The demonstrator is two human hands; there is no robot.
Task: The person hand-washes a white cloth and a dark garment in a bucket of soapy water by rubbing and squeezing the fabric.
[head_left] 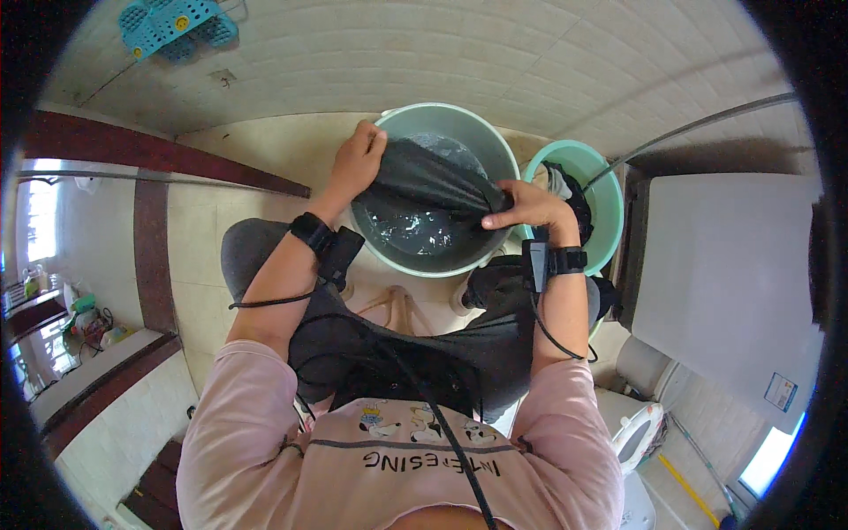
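Observation:
A dark grey piece of cloth is stretched across a pale green basin that holds greyish water. My left hand grips one end of the cloth at the basin's left rim, its fingers closed. At the right side of the basin, my right hand pinches the other end between thumb and fingers. The cloth's middle hangs low over the water, and I cannot tell how much of it is under the surface.
Right of the basin stands a mint green bucket with dark and light clothes in it. A white appliance is farther right. A dark red door frame runs along the left. Blue slippers hang on the tiled wall ahead.

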